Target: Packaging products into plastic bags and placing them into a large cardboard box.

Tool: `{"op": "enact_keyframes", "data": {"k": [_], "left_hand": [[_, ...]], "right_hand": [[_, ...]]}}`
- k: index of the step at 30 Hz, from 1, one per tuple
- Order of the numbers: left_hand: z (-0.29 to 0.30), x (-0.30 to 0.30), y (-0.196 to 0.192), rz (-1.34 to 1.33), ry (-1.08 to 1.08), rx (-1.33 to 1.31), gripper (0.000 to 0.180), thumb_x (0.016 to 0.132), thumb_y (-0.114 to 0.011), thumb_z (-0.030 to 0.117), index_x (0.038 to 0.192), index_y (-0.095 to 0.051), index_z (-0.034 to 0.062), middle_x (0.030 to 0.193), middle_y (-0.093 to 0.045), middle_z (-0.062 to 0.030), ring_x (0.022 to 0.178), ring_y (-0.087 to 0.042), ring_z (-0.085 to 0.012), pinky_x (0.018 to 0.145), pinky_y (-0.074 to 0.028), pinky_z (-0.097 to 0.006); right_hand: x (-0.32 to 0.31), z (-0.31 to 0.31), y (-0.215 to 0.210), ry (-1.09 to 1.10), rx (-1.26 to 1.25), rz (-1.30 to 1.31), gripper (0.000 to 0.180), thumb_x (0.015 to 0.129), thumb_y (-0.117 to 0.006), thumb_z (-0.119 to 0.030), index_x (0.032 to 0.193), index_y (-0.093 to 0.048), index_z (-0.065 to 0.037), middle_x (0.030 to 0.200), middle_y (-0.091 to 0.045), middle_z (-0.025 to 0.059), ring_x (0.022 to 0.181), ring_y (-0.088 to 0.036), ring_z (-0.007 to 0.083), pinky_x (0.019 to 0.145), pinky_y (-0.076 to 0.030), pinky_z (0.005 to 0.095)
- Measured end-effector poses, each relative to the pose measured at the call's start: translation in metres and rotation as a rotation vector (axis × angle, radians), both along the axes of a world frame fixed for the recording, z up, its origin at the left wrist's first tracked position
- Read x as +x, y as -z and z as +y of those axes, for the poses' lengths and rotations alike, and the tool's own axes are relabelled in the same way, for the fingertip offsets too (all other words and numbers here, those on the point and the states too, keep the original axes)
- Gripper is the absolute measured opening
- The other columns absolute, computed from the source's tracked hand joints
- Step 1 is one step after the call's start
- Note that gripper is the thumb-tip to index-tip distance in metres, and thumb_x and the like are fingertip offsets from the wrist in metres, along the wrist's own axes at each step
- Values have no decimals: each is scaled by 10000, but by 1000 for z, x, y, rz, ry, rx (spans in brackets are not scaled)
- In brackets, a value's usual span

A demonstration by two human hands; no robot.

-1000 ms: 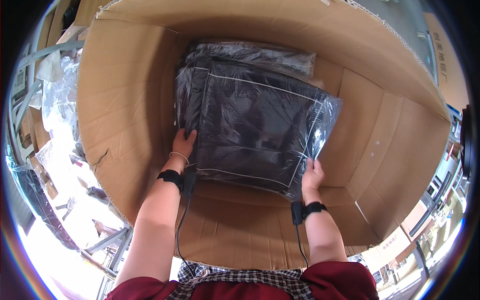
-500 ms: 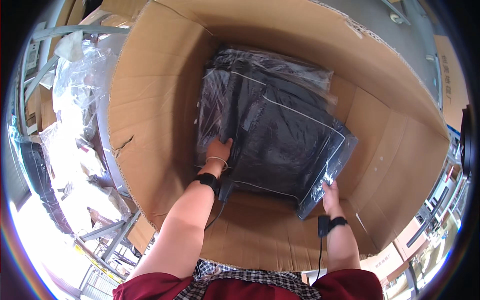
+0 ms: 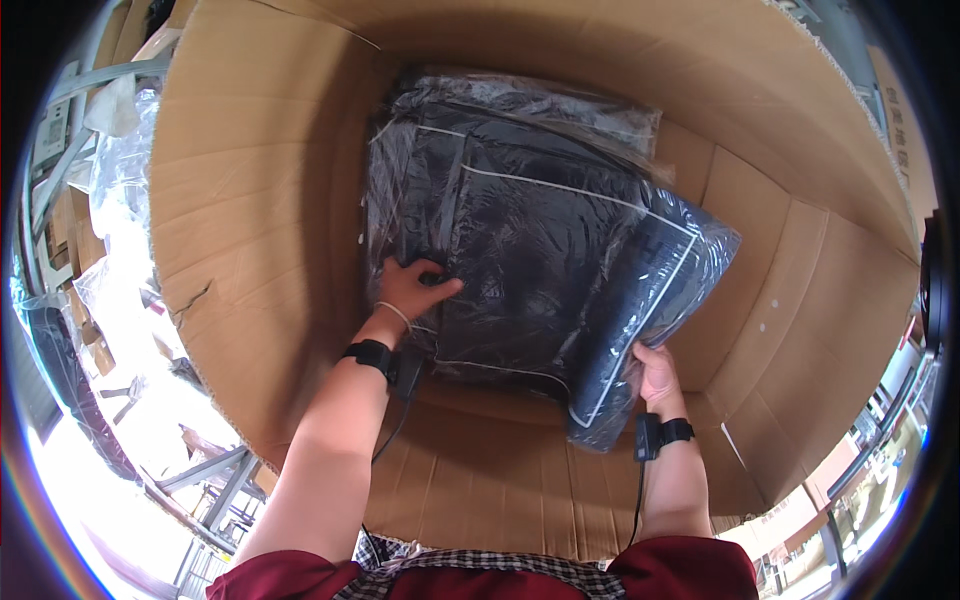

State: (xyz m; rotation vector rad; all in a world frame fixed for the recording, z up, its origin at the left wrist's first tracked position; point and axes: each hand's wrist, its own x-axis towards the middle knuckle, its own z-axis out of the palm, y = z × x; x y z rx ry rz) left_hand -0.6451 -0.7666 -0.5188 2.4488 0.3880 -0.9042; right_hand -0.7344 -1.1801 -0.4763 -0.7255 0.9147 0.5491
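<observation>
A dark, flat mat with a thin white border line lies in clear plastic inside a large cardboard box. Its right side curls up off the layer below. My right hand grips that raised edge near its lower corner, thumb on top and the other fingers hidden beneath. On the mat's left part rests my left hand, thumb stretched to the right and apart from the bent forefinger. Other plastic-wrapped dark pieces show under the mat's far and left edges.
The box walls rise on all sides, and its near wall stands before my body. Clear plastic wrapping and a grey metal frame are outside to the left. Black straps with small cabled devices sit on both my wrists.
The mat's right edge has been lifted and bent inward, its curl now larger. My left hand has shifted left, its thumb now spread. The box appears shifted left in view.
</observation>
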Motion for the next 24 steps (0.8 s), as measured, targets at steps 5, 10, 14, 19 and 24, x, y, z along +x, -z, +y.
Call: {"op": "enact_keyframes", "data": {"k": [5,10,14,19,24], "left_hand": [[-29,-2,2,56,63,225,584,632,-824,509,1014,-713,81,1060,-560,-258,1079,-530,-397,961,-450,-406],[-78,-5,-85,-300,165,-60,300,709,-776,297,774,-653,32,851,-601,-193,800,-602,-381,703,-501,-468],[-128,-9,-197,-610,446,-519,87,701,-691,173,737,-643,109,733,-576,-58,700,-581,-247,619,-512,-367],[-82,22,-347,-569,401,-876,172,722,-747,177,730,-624,57,693,-525,-106,642,-577,-290,590,-497,-380],[42,68,-536,-765,590,-772,254,713,-794,163,692,-567,53,632,-444,-100,545,-505,-302,484,-400,-386]], "right_hand": [[33,45,40,-135,-198,32,433,820,-709,-79,1224,-557,-49,1136,-645,83,1033,-615,252,957,-462,400],[30,27,40,-61,-400,-11,462,851,-720,-194,1243,-549,-15,1129,-635,69,995,-598,206,905,-457,343],[-26,-26,12,-172,-585,241,633,921,-617,-414,1339,-470,38,1305,-554,133,1188,-520,238,1012,-394,363],[-67,-43,-45,-368,-774,263,443,946,-592,-280,1278,-523,5,1152,-618,132,1043,-591,213,895,-464,322],[-85,-35,-75,-557,-574,109,292,937,-607,-229,1124,-616,-5,803,-650,39,634,-590,95,552,-492,238]]}}
